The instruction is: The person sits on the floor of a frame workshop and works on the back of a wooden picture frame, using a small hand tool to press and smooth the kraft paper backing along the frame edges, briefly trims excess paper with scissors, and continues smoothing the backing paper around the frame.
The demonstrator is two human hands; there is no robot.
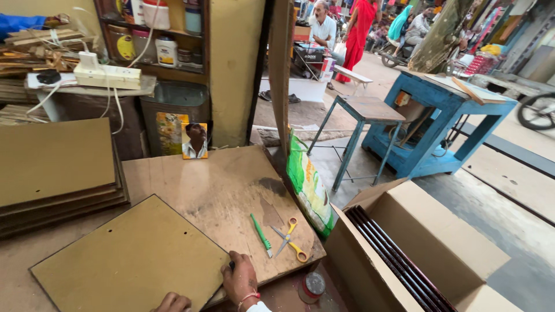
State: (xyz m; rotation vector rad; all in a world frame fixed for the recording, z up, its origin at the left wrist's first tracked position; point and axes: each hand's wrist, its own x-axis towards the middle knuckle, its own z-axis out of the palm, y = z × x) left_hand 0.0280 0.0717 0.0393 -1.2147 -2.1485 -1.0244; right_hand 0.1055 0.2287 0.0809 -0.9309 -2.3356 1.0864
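- My right hand (240, 282) rests at the near right corner of the brown board (133, 260); its grip is curled over the board's edge, pinching it.
- My left hand (172, 303) sits at the board's near edge, mostly out of frame; I cannot tell its grip.
- The board lies flat on the bench (219, 190).
- A green pen (261, 234) and yellow-handled scissors (289, 240) lie just right of my right hand.
- An open cardboard box (428, 242) stands to the right of the bench.

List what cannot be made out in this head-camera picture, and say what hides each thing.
- Left hand: cut off by the bottom edge; grip unreadable.
- Right hand: fingertips on the flat brown hardboard sheet; anything pinched beneath is hidden.
- Dark strips in the open cardboard box: ends cut off by the bottom edge.
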